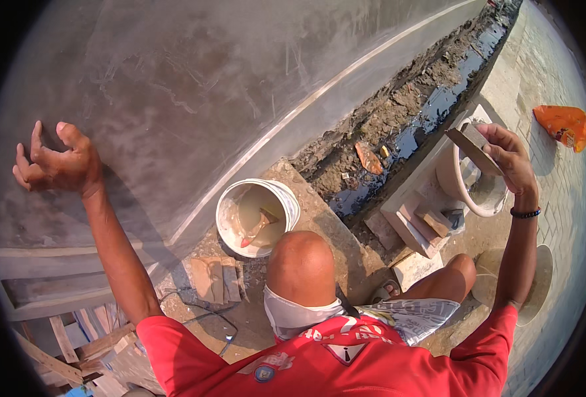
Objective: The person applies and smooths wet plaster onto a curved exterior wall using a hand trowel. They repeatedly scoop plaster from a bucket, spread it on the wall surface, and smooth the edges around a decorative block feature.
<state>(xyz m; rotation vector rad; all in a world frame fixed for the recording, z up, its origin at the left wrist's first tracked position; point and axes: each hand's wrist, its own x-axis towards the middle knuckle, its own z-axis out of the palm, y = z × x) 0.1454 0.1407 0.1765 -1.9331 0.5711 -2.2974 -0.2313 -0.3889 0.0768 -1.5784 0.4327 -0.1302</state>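
My left hand [61, 159] is raised at the grey plastered wall [194, 79], its fingers apart and curled, holding nothing. Whether it touches the wall I cannot tell. On the right, my right hand [510, 157] grips a thin, flat, grey-brown piece [475, 151] by one end. That piece is held over a pale bucket [453, 182] with grey material inside. By my knee, a white bucket [293, 205] holds cloudy liquid and a tool with a red end [256, 231], partly sunk in it.
A muddy ditch [399, 112] with dark water runs between wall and paving. Stone or wood offcuts [432, 218] lie beside the pale bucket, more pieces [215, 279] near my left knee. An orange packet [563, 127] lies on the paving; another bucket [538, 284] stands behind my right arm.
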